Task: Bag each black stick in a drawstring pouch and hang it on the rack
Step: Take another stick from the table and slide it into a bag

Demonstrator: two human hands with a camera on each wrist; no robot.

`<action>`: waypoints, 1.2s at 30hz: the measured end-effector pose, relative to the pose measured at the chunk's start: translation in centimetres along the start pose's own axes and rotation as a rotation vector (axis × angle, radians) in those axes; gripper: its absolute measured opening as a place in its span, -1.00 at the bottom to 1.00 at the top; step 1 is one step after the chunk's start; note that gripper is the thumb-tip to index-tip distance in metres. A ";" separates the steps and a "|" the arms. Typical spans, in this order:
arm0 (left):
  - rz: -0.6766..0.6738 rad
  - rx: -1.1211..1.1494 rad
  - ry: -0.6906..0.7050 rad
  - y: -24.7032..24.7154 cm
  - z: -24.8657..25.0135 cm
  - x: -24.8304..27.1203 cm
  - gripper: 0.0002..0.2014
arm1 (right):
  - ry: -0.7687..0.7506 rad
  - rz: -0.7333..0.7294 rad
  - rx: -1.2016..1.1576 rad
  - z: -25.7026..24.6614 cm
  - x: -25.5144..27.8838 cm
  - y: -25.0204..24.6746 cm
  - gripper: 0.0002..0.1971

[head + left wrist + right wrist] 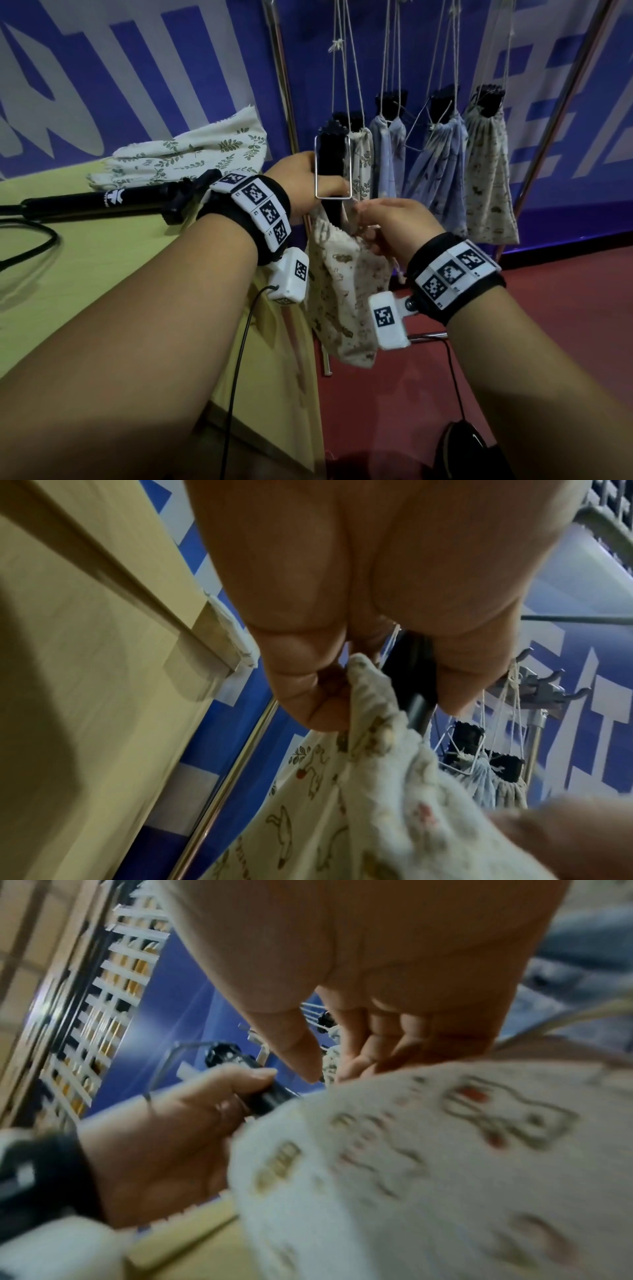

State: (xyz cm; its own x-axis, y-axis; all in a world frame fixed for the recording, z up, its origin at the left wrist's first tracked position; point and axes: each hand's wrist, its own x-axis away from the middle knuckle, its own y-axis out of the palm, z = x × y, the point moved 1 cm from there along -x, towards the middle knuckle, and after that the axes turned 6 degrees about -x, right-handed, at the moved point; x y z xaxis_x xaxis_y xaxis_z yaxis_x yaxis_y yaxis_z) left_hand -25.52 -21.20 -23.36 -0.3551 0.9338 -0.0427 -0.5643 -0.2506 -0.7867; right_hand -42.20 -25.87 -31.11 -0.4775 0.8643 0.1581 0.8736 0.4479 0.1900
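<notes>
My left hand (301, 185) is wrapped around a black stick (334, 171), holding it straight up. The stick has a thin wire loop (333, 168) on it. Its bottom end goes down into the open top of a drawstring pouch (342, 291) (the cream one with little brown animals). My left fingers (308, 696) also pinch the pouch's edge next to the stick. My right hand (394, 226) pinches the other side of the pouch top with curled fingers. The pouch hangs down between my two wrists.

Behind my hands, four more pouches (442, 164) hang by their strings from the rack (284, 85). Each one has a black stick poking out of the top. To my left is a yellow table (102, 274). On it lie one more black stick (102, 202) and a pile of leafy pouches (191, 150), flat with nothing poking out.
</notes>
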 end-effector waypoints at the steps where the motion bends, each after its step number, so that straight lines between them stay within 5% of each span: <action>1: 0.026 0.019 0.003 -0.1 0.0 0.1 -0.83 | -0.029 0.061 0.161 0.2 -0.2 -0.1 -0.90; 5: 0.033 0.098 0.024 -0.3 -0.1 0.1 -0.92 | 0.062 0.106 0.655 1.3 -0.8 0.1 -0.50; 8: 0.024 0.100 0.043 -0.4 0.0 0.0 -0.91 | 0.094 0.166 0.743 2.4 -1.1 0.2 -0.16; 12: 0.023 0.108 0.037 -0.4 0.1 -0.1 -0.76 | 0.133 0.126 0.771 2.6 -1.2 0.1 -0.08; 20: -0.148 0.013 0.113 0.2 0.6 0.7 -0.87 | 0.002 0.103 0.642 2.4 -1.2 0.7 -0.56; 29: -0.188 -0.332 0.055 0.3 0.3 0.6 -0.75 | -0.076 0.119 0.032 0.0 -1.1 1.1 -0.87; 36: -0.258 -0.254 -0.150 0.5 0.1 0.9 -0.72 | -0.152 0.097 0.233 1.3 -2.2 0.2 -0.68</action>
State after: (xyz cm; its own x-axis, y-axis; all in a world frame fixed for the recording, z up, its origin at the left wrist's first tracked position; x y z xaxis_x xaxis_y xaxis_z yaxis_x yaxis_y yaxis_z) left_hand -26.17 -20.55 -23.78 -0.3412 0.9054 0.2524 -0.4533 0.0768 -0.8880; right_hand -40.85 -27.37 -32.68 -0.3866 0.9222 0.0144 0.9208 0.3868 -0.0496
